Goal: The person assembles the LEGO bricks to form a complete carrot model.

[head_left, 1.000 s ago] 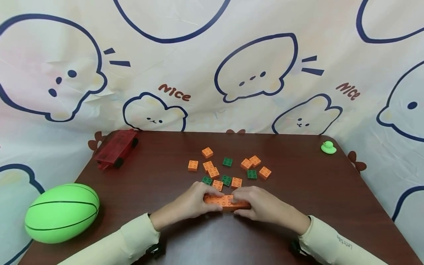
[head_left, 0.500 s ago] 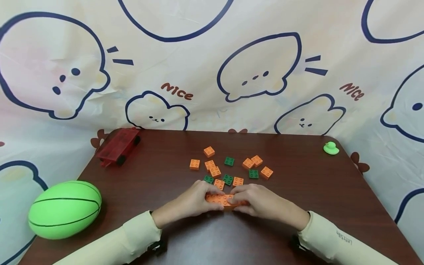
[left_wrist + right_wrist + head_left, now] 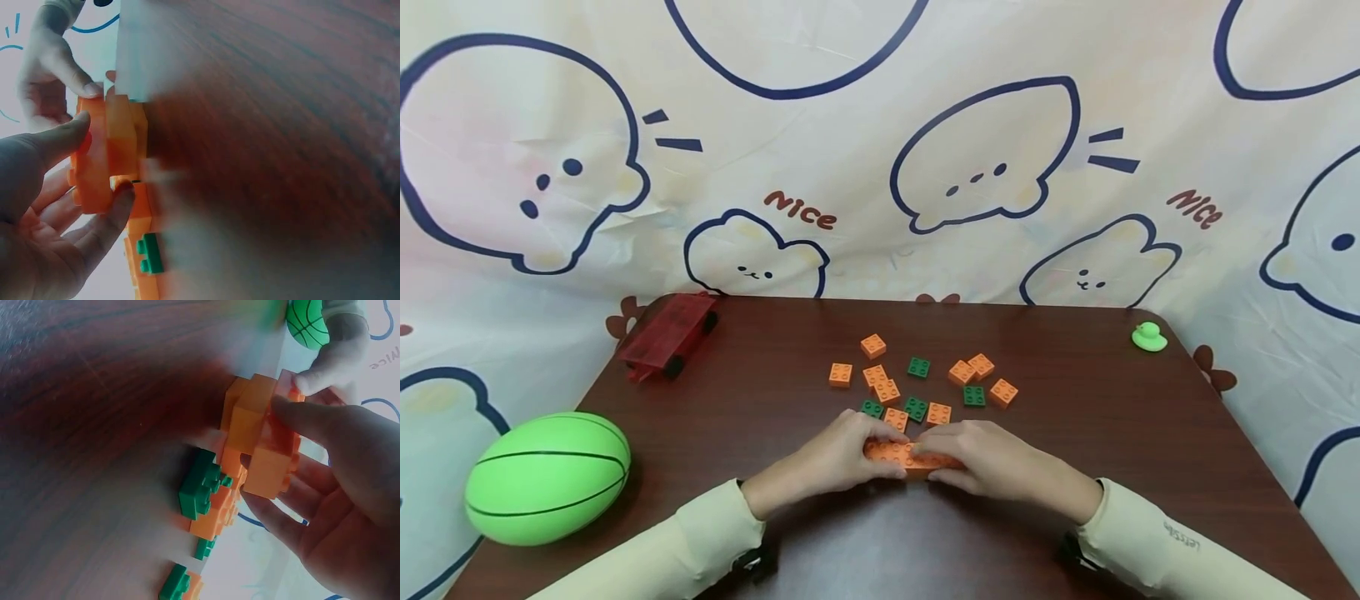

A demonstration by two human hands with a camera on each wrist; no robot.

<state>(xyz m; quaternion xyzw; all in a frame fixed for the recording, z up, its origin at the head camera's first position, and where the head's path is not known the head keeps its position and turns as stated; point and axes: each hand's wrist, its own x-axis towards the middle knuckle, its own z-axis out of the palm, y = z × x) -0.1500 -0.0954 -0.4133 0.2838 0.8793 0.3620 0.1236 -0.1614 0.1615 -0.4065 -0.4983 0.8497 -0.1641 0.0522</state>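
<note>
Both hands hold a joined block of orange building bricks (image 3: 891, 453) at the near middle of the table. My left hand (image 3: 842, 454) grips its left end, thumb on the near side and fingers on the far side. At the right end my right hand (image 3: 996, 462) pinches it the same way, its fingers covering part of the studs. In the left wrist view, the orange block (image 3: 94, 156) has further orange bricks (image 3: 122, 137) below it, stepped down toward the table. The right wrist view shows the right thumb against the near face of the orange block (image 3: 265, 469).
Beyond the hands lie several loose orange bricks (image 3: 840, 375) and green bricks (image 3: 973, 396). A green ball (image 3: 548, 479) stands at the left, a red toy car (image 3: 670, 335) at the back left, and a green toy duck (image 3: 1148, 336) at the back right.
My right fingers have shifted slightly left along the top of the orange block. The left hand keeps its grip; the head view has moved a little.
</note>
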